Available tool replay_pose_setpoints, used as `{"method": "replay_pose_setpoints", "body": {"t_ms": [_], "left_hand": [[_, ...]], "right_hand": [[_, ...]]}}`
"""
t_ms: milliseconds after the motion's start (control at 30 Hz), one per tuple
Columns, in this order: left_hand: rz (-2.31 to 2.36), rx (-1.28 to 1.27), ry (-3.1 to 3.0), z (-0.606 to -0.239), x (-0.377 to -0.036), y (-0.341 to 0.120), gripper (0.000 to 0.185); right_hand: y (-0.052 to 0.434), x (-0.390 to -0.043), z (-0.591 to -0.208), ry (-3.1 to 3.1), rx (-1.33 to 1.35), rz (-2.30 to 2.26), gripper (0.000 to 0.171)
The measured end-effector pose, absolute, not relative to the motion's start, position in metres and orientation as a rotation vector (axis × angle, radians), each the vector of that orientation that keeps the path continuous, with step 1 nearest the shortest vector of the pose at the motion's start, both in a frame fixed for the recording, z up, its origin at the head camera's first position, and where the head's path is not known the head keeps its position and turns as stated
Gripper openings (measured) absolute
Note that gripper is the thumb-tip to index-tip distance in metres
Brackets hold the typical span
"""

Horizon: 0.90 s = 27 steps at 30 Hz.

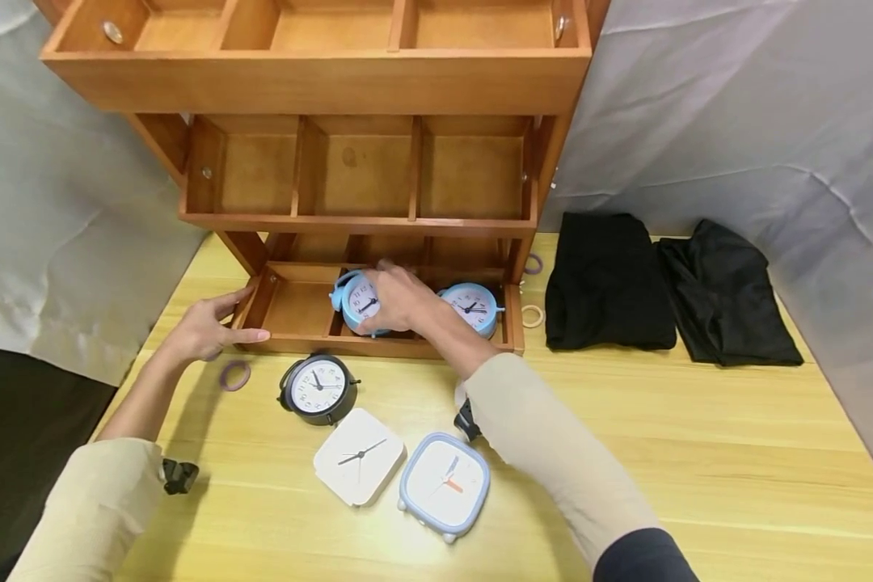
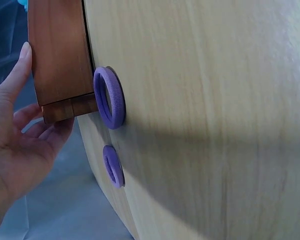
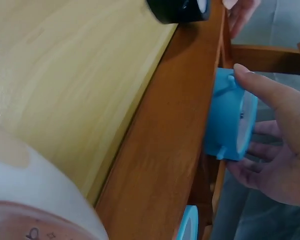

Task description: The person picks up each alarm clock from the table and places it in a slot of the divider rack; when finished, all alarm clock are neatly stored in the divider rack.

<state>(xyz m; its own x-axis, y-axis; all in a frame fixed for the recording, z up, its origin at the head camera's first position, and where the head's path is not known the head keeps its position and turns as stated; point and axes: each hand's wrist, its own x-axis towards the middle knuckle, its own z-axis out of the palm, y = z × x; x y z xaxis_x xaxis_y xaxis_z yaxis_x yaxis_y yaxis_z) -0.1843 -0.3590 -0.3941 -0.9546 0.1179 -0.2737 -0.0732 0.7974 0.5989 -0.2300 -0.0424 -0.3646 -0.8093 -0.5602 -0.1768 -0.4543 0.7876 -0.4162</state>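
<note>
My right hand [image 1: 402, 297] grips a light-blue round alarm clock [image 1: 361, 301] over the middle compartment of the wooden rack's bottom tier [image 1: 393, 347]. In the right wrist view, the thumb lies on the clock's near edge and the fingers reach round its far side. A second light-blue clock [image 1: 470, 307] sits in the right compartment, partly covered by my forearm. At the tier's left end, my left hand [image 1: 198, 327] holds the wooden corner [image 2: 65, 107], thumb in front and fingers behind.
On the table before the rack lie a black round clock [image 1: 318, 390], a white square clock [image 1: 359, 457] and a blue-rimmed clock [image 1: 445, 485]. Purple hair ties [image 2: 118, 100] lie by the left corner. Folded black cloths [image 1: 604, 283] are at right. The upper tiers [image 1: 356, 220] overhang the bottom one.
</note>
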Motion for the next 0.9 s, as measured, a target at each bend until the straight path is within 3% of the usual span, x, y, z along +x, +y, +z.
{"method": "replay_pose_setpoints", "body": {"t_ms": [400, 900], "left_hand": [[0.965, 0.020, 2.684, -0.394, -0.183, -0.359, 0.101], [0.970, 0.016, 2.682, -0.394, -0.182, -0.357, 0.101]], "right_hand": [[-0.036, -0.231, -0.353, 2.624, -0.772, -0.366, 0.092], [-0.038, -0.234, -0.372, 2.630, -0.838, -0.457, 0.085]]}}
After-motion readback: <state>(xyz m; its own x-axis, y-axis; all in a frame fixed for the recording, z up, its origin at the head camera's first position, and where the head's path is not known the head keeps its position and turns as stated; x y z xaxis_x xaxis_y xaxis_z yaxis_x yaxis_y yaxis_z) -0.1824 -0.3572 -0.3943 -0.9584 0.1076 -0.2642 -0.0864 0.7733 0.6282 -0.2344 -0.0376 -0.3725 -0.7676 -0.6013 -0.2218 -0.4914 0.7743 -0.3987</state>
